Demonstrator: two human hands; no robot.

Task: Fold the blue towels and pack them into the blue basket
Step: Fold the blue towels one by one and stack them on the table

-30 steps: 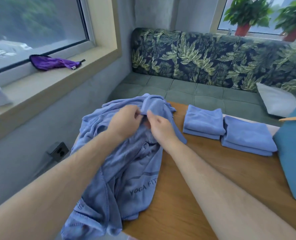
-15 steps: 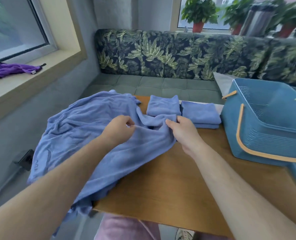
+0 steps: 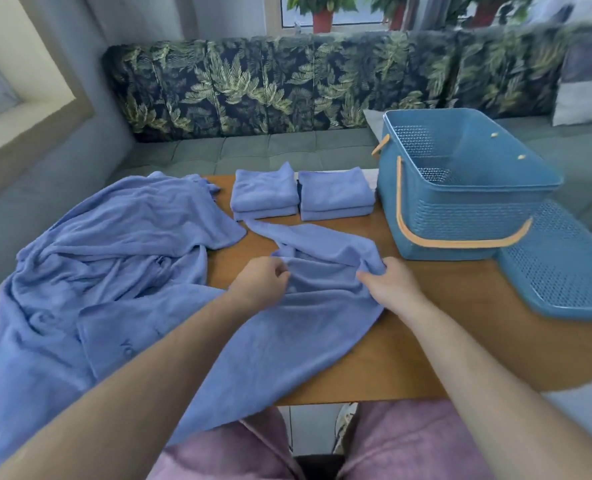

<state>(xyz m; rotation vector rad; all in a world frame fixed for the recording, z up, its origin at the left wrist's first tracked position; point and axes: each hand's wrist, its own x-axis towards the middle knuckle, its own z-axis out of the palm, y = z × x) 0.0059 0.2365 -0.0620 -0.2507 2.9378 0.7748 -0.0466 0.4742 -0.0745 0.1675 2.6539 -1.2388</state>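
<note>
A blue towel (image 3: 298,327) lies spread over the middle of the wooden table (image 3: 443,348), its near end hanging off the front edge. My left hand (image 3: 258,284) pinches its upper edge, and my right hand (image 3: 390,284) grips the same edge a little further right. A heap of crumpled blue towels (image 3: 107,268) covers the table's left side. Two folded blue towels (image 3: 265,194) (image 3: 334,192) sit side by side at the table's back. The blue basket (image 3: 461,223) with an orange handle stands empty at the right.
The basket's blue lid (image 3: 564,265) lies flat on the table's right end. A leaf-patterned sofa (image 3: 253,91) runs behind the table, with a window ledge (image 3: 21,133) at the left. My pink-clad legs (image 3: 391,448) are under the front edge.
Both hands pulled one towel out of the heap and drew it right and toward me, onto the table's middle. The camera turned right, bringing the basket and lid fully into view.
</note>
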